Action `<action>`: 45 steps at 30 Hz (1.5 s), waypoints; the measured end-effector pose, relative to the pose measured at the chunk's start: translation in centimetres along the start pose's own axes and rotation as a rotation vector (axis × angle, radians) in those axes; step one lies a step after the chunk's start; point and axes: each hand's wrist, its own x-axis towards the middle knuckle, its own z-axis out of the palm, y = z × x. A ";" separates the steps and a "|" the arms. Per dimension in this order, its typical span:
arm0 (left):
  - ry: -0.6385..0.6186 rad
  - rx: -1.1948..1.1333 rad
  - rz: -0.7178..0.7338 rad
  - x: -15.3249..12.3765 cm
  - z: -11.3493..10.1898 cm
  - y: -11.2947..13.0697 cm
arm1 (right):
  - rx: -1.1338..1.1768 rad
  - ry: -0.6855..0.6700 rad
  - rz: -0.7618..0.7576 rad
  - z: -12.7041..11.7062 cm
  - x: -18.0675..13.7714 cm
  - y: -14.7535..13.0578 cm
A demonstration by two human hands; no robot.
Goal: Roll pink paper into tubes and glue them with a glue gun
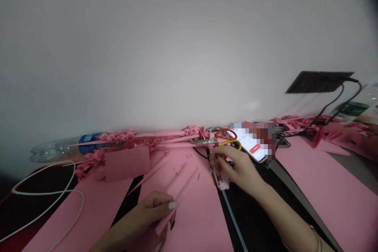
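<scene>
My left hand (153, 210) is at the bottom middle, its fingers pinched on a rolled pink paper stick (180, 195) that points up and to the right. Farther right, my right hand (236, 165) is closed around a small pink-white object (222, 181), perhaps a glue gun, over a dark gap between the pink sheets. Red-and-yellow-handled scissors (220, 138) lie just beyond my right hand. A phone (251, 143) with a lit screen lies to their right.
Large pink paper sheets (319, 189) cover the desk. Folded pink paper flowers (118, 138) and long rolled sticks lie along the white wall. A clear plastic bottle (67, 145) lies on its side at left beside a white cable (47, 193). Black cables (327, 106) run from a wall plate at right.
</scene>
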 end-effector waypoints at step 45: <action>0.543 -0.012 0.274 0.5 -0.5 1.4 | -0.102 -0.218 0.099 1.9 -0.9 -2.9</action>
